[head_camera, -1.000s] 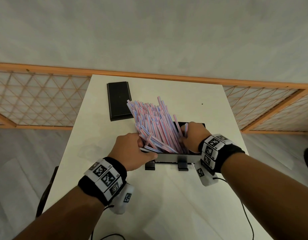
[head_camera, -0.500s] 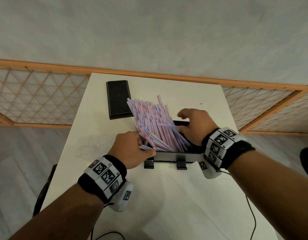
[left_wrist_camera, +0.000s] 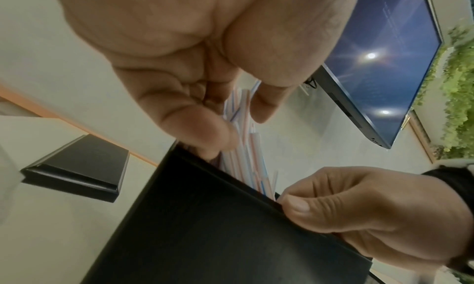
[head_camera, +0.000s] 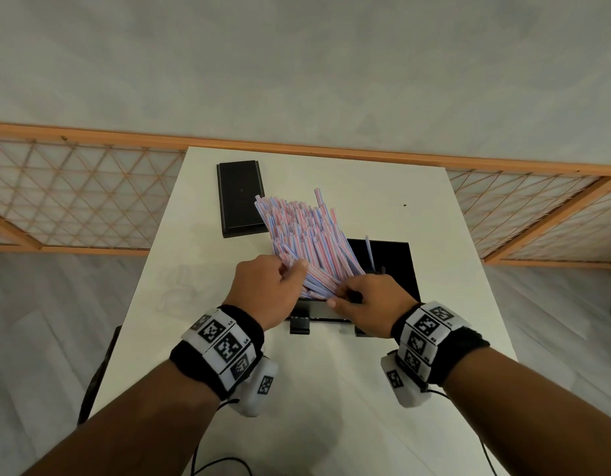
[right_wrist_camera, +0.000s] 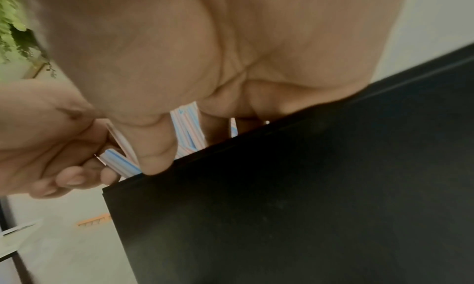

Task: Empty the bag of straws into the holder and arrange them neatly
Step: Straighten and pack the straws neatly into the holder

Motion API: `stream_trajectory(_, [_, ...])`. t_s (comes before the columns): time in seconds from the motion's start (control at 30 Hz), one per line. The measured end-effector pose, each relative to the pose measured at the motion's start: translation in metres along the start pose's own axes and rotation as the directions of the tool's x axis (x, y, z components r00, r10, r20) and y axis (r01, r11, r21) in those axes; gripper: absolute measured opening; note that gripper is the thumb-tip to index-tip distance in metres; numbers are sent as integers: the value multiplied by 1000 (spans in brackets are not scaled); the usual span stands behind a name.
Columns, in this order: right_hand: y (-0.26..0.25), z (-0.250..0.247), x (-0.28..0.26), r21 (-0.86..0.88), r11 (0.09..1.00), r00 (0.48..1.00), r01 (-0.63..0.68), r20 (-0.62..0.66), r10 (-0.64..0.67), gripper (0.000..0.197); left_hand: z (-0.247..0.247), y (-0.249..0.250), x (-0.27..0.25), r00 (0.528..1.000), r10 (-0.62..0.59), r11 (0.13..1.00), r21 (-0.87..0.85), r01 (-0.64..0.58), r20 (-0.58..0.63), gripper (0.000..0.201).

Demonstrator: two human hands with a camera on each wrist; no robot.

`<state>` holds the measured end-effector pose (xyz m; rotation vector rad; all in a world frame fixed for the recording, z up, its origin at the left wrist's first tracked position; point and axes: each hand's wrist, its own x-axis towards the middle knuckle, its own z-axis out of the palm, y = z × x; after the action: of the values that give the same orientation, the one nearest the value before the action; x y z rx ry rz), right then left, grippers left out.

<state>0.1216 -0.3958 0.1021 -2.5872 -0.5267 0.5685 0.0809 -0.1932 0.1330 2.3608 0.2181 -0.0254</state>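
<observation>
Head view, frame centre: black box-shaped straw holder point(head_camera: 396, 266) on a white table point(head_camera: 365, 389), open top, two small black feet at its near edge. Big bundle of pink-and-blue striped straws point(head_camera: 304, 235) stands in the holder's left part, leaning up and left toward the upper middle of the frame; tips uneven, one straw sticks above the rest. One lone straw point(head_camera: 369, 252) stands apart in the right part of the holder, nearly upright.

Left hand point(head_camera: 266, 290), centre-left: fingers curled round the lower left side of the bundle, thumb against the straws. Left wrist view confirms thumb and fingers point(left_wrist_camera: 205, 132) closing on several straws just above the holder's rim.

Right hand point(head_camera: 369, 304), centre-right, at the holder's near rim: fingers curled, pinching the bottom ends of a few straws on the bundle's right side. Right wrist view is blurred but shows the thumb point(right_wrist_camera: 156, 146) pressing striped straws at the rim.

Both hands touch the bundle and sit close to each other.

Upper left of the table: flat black lid point(head_camera: 242, 197) lying beside the straw tips, apart from the holder. Marker bands on both wrists. Wooden lattice railing point(head_camera: 73, 197) across the frame behind the table. No bag in view.
</observation>
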Motion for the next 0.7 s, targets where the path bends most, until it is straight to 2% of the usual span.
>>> stream_trajectory(0.07, [3, 2, 0, 16, 1000, 1000, 22, -7, -21, 31, -2, -2, -1, 996, 62, 998, -19, -64, -68, 51])
stream_trajectory(0.13, [5, 1, -1, 29, 999, 997, 41, -72, -38, 30, -6, -5, -1, 985, 86, 993, -62, -96, -149, 52])
stream_trajectory(0.2, [7, -3, -3, 18, 1000, 990, 9, -144, -7, 35, -8, -7, 1, 987, -16, 982, -186, -14, -159, 52])
stream_trajectory(0.23, [8, -4, -4, -4, 1000, 990, -21, -142, 20, 38, -8, -9, 1, 987, -99, 966, -249, 66, -123, 51])
stream_trajectory(0.3, [8, -3, -5, -30, 998, 998, -51, -38, 50, 41, -5, -10, 1, 963, -268, 909, -329, 257, 13, 48])
stream_trajectory(0.37, [5, 0, -7, -38, 999, 999, 5, 52, -3, 37, -3, -10, 0, 923, -372, 815, -440, 377, 102, 44])
stream_trajectory(0.4, [4, 1, -7, -30, 999, 998, 46, 46, -44, 33, -4, -10, 1, 911, -396, 770, -498, 398, 116, 43])
stream_trajectory(0.5, [3, -1, -5, 57, 996, 998, 62, -30, -60, 27, -6, -10, 2, 903, -407, 730, -546, 411, 137, 39])
stream_trajectory(0.63, [0, -1, 0, -125, 992, 988, -15, 148, 33, 34, -10, -7, 2, 898, -364, 792, -426, 438, 246, 31])
stream_trajectory(0.7, [-1, -5, 3, -90, 996, 987, -8, 159, 23, 32, -12, -3, 2, 882, -360, 783, -414, 463, 305, 29])
